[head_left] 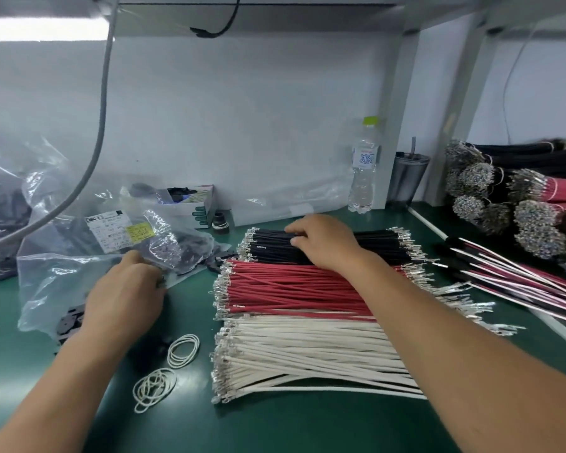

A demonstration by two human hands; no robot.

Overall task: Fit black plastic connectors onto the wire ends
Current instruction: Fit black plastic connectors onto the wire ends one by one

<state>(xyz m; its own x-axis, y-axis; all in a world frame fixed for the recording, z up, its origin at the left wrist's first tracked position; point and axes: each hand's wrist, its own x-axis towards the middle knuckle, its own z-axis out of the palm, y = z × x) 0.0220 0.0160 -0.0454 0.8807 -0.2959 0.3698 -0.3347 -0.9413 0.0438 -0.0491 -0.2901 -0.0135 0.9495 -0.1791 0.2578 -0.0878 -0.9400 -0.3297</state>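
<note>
While no connector shows on the stacked wire ends, the right hand curls its fingers on black wires at twelve o'clock; the left hand pinches the connector bag at nine o'clock.

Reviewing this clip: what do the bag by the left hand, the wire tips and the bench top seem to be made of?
Bag: thin clear plastic film, going by its creases and glare.
Wire tips: apparently bare metal crimp terminals, silvery and glinting.
Bench top: green mat, smooth with a soft sheen; probably rubber or vinyl, though the picture cannot settle which.
</note>
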